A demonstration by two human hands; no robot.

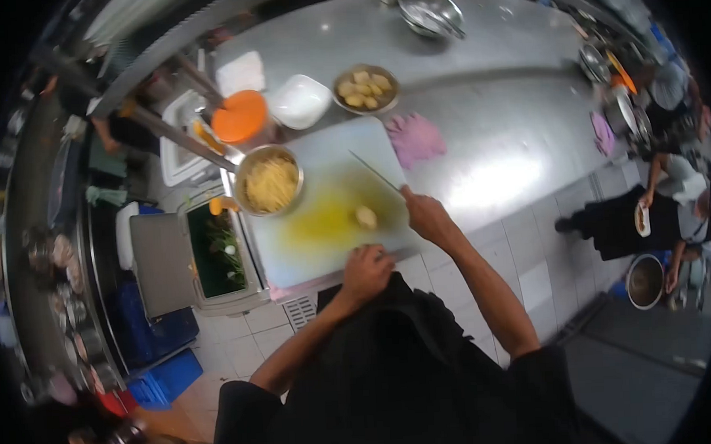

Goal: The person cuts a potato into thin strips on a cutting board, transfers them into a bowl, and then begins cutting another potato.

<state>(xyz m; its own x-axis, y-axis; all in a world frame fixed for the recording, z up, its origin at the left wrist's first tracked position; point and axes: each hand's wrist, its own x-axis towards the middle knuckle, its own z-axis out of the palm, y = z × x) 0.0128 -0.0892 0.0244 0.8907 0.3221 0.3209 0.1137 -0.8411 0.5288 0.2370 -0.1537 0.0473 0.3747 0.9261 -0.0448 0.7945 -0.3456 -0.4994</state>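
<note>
My right hand (431, 217) is closed around the handle of a knife (375, 169), its thin blade pointing away to the upper left above the cutting board (352, 135). My left hand (367, 271) rests by the near edge of the board, fingers curled together; whatever they may hold is hidden. Between both hands a peeled potato (366, 217) lies on the board, in a wet yellow patch. A metal bowl of pale yellow potato strips (270, 184) sits at the board's left edge. Beyond the board stands a metal bowl of peeled potatoes (365, 89).
A white bowl (301, 101) and an orange-lidded tub (240, 116) stand behind the board. A pink cloth (415, 138) lies at its right. An open bin (218, 252) with green scraps is at left. Co-workers (679, 180) stand at the far right, one holding a dish.
</note>
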